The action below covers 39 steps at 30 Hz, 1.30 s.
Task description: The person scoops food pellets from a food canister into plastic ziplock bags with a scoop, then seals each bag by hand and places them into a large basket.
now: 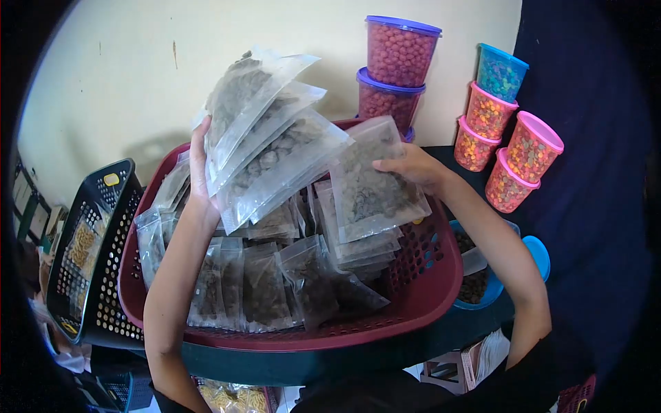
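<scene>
My left hand [200,165] grips a fanned stack of clear plastic packets [275,148] with dark grey-green contents, raised above the back left of a maroon basket [310,341]. On the right, my right hand [413,167] pinches one more such packet [375,182] by its right edge, thumb on the front face. That packet's upper left edge meets the fanned stack. Under both hands the basket holds many similar packets [265,286], some upright in rows, others stacked at the right side.
Black baskets [117,275] stand at the left, with small packets inside. Purple-lidded tubs [401,55] are stacked behind the basket. Pink-lidded tubs [489,113] and a blue-lidded tub [501,72] stand at the right. A blue container [492,292] with dark contents sits beneath my right forearm.
</scene>
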{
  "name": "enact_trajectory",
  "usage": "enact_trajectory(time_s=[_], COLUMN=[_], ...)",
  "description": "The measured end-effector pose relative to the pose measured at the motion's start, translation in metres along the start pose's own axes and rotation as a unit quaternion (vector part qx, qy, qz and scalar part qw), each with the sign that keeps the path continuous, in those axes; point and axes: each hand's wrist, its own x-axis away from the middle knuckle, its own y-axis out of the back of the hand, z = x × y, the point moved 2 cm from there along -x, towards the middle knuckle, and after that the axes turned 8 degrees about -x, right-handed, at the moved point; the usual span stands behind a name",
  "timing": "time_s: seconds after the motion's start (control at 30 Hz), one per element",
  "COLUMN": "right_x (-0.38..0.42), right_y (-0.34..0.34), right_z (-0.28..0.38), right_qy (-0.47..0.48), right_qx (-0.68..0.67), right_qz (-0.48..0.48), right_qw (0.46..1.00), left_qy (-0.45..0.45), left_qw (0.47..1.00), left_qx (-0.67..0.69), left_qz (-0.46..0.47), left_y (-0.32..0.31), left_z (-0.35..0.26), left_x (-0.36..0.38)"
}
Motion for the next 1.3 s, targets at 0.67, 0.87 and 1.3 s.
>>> enact_trajectory(time_s=[0.67,0.87,1.3], right_x=[-0.036,-0.037,-0.059], right_y=[-0.052,-0.054,-0.029], right_z=[-0.087,-0.074,-0.038], right_qy=[-0.273,-0.287,0.165], right_qx=[0.573,0.556,0.222], right_qz=[0.047,0.076,0.202], right_qw=[0.772,0.777,0.939], left_qy=[0.019,0.018,0.050], left_qw=[1.000,0.999,0.998], left_qx=[-0.001,-0.016,-0.028], left_qz=[-0.019,-0.037,-0.018], left_y=[0.006,0.004,0.009], left_z=[0.012,0.012,0.022], left_x=[-0.006,-0.003,-0.006])
